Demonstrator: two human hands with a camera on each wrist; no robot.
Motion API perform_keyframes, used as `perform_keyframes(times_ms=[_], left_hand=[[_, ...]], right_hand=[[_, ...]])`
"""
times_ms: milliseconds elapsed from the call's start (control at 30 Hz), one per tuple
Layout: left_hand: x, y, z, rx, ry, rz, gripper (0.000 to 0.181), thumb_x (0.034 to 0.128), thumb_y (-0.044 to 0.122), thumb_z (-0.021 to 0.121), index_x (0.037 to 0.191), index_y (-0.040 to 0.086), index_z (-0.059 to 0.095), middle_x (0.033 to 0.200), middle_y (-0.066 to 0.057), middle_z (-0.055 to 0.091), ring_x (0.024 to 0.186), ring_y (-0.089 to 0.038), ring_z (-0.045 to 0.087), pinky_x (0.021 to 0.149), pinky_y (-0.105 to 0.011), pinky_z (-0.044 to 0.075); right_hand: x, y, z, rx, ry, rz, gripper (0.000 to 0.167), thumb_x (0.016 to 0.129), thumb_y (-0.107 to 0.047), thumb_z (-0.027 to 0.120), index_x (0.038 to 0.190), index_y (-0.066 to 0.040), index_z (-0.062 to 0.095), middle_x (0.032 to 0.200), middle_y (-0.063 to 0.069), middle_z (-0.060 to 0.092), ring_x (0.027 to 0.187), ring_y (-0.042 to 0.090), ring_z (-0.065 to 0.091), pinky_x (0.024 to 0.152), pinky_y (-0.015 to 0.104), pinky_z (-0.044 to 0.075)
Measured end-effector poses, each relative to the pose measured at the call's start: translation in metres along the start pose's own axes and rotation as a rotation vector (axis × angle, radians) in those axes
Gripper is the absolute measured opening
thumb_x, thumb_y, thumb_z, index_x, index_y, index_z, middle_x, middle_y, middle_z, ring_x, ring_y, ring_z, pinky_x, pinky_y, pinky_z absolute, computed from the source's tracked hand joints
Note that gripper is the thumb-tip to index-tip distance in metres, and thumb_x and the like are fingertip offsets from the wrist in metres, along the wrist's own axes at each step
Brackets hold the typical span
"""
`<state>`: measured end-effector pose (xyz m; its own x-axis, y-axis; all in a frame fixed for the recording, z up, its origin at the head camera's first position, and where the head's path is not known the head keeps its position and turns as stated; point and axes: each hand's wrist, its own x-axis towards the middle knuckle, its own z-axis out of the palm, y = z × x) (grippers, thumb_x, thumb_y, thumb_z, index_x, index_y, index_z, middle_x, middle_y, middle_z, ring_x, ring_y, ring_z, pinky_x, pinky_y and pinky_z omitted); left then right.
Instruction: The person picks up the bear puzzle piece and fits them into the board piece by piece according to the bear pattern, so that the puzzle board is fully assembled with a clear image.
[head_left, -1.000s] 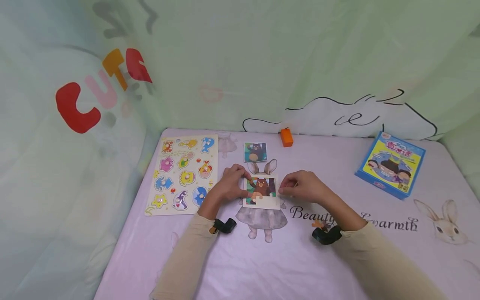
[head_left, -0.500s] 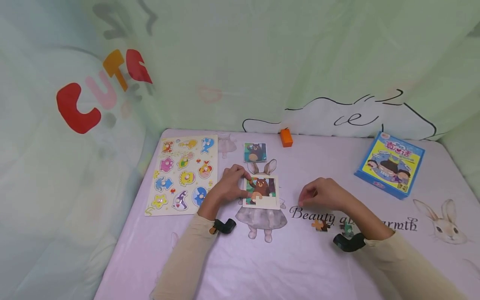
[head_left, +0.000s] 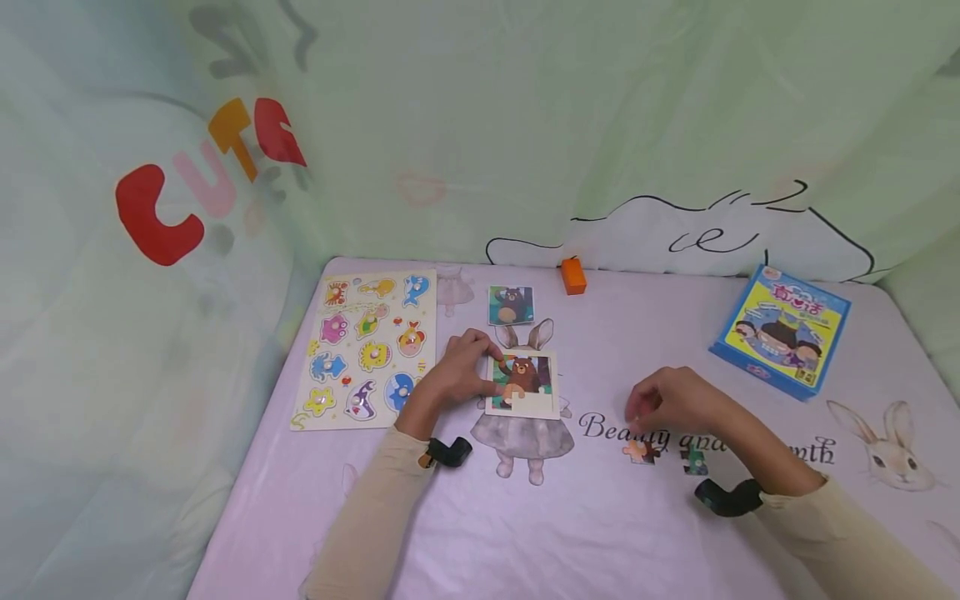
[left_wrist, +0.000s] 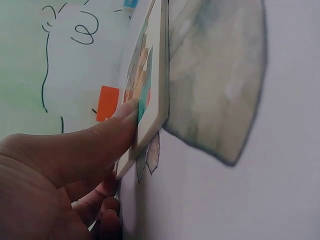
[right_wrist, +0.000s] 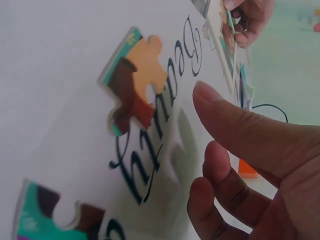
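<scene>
My left hand holds the left edge of a small framed jigsaw puzzle with a brown bear picture. In the left wrist view the thumb lies on top of the frame, with the fingers at its edge. Part of the picture's lower right shows bare tray. To the right, my right hand hovers just above an orange and brown jigsaw piece. Its thumb and fingers stand apart around nothing in the right wrist view. A green and brown jigsaw piece lies nearby on the cloth.
Behind the puzzle lies a bear picture card. A knobbed sea-animal board is on the left. An orange block stands near the back edge, and a blue and yellow box lies at the back right.
My right hand has moved away from the puzzle's right edge, rightward and nearer to me, to the loose pieces, uncovering them. My left hand keeps its hold on the frame.
</scene>
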<state>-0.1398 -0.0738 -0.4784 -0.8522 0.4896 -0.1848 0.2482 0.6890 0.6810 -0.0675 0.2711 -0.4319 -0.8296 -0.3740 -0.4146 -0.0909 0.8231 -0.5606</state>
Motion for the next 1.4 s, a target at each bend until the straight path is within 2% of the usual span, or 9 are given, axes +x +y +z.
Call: perform_keyframes(times_ms=[333, 467, 633, 733, 933, 1067, 1233, 1400], left_hand=[[0.001, -0.001, -0.001, 0.002, 0.004, 0.005, 0.035, 0.0827, 0.022, 0.086, 0.111, 0.015, 0.066, 0.142, -0.007, 0.047, 0.126, -0.032, 0.038, 0.111, -0.045, 0.038], [0.001, -0.001, -0.001, 0.003, 0.003, 0.007, 0.036, 0.0830, 0.022, 0.085, 0.112, 0.014, 0.066, 0.142, -0.007, 0.047, 0.126, -0.031, 0.038, 0.111, -0.045, 0.038], [0.001, 0.000, -0.002, 0.001, 0.003, 0.000, 0.037, 0.0826, 0.021, 0.086, 0.112, 0.014, 0.066, 0.142, -0.007, 0.047, 0.127, -0.031, 0.038, 0.111, -0.045, 0.038], [0.001, 0.000, -0.002, 0.000, 0.000, -0.010, 0.037, 0.0827, 0.022, 0.086, 0.113, 0.015, 0.066, 0.143, -0.006, 0.047, 0.127, -0.030, 0.037, 0.111, -0.044, 0.038], [0.000, 0.000, -0.002, 0.010, 0.001, -0.012, 0.037, 0.0827, 0.023, 0.086, 0.113, 0.016, 0.066, 0.143, -0.005, 0.047, 0.128, -0.030, 0.038, 0.112, -0.044, 0.038], [-0.001, 0.001, -0.003, 0.001, 0.004, -0.008, 0.036, 0.0825, 0.022, 0.086, 0.112, 0.015, 0.066, 0.142, -0.006, 0.047, 0.127, -0.031, 0.038, 0.111, -0.045, 0.038], [-0.003, 0.002, -0.003, -0.013, 0.001, -0.004, 0.035, 0.0825, 0.021, 0.086, 0.110, 0.015, 0.066, 0.141, -0.006, 0.047, 0.126, -0.031, 0.037, 0.111, -0.045, 0.038], [-0.003, 0.002, -0.002, -0.004, -0.003, -0.003, 0.036, 0.0830, 0.022, 0.086, 0.112, 0.015, 0.066, 0.142, -0.006, 0.047, 0.127, -0.031, 0.037, 0.111, -0.044, 0.038]], right_hand=[[-0.008, 0.005, 0.002, 0.007, -0.043, 0.024, 0.016, 0.078, -0.024, 0.088, 0.084, -0.020, 0.073, 0.072, -0.002, 0.057, 0.074, 0.017, 0.052, 0.061, 0.027, 0.042], [-0.009, 0.010, 0.002, -0.026, -0.015, 0.026, 0.016, 0.079, -0.023, 0.088, 0.084, -0.022, 0.073, 0.075, -0.002, 0.058, 0.077, 0.017, 0.052, 0.062, 0.026, 0.043], [-0.007, 0.019, -0.001, -0.062, 0.040, -0.012, 0.012, 0.084, -0.025, 0.084, 0.088, -0.022, 0.073, 0.076, -0.005, 0.059, 0.078, 0.015, 0.052, 0.063, 0.025, 0.044], [-0.007, 0.022, -0.003, -0.070, 0.062, -0.002, 0.010, 0.087, -0.027, 0.081, 0.091, -0.022, 0.073, 0.077, -0.006, 0.060, 0.078, 0.014, 0.053, 0.064, 0.024, 0.044], [-0.006, 0.024, -0.001, -0.084, 0.074, 0.024, 0.024, 0.079, -0.033, 0.088, 0.092, -0.021, 0.073, 0.081, -0.004, 0.061, 0.079, 0.015, 0.053, 0.064, 0.025, 0.045], [-0.005, 0.024, 0.003, -0.095, 0.089, 0.040, 0.027, 0.074, -0.032, 0.091, 0.091, -0.020, 0.074, 0.081, -0.004, 0.062, 0.080, 0.016, 0.053, 0.064, 0.025, 0.046], [-0.004, 0.025, 0.005, -0.099, 0.093, 0.042, 0.026, 0.074, -0.030, 0.091, 0.090, -0.019, 0.073, 0.080, -0.003, 0.061, 0.079, 0.016, 0.053, 0.063, 0.026, 0.045], [-0.003, 0.027, 0.003, -0.072, 0.063, 0.024, 0.023, 0.078, -0.028, 0.089, 0.090, -0.021, 0.071, 0.080, -0.004, 0.061, 0.080, 0.016, 0.053, 0.064, 0.024, 0.047]])
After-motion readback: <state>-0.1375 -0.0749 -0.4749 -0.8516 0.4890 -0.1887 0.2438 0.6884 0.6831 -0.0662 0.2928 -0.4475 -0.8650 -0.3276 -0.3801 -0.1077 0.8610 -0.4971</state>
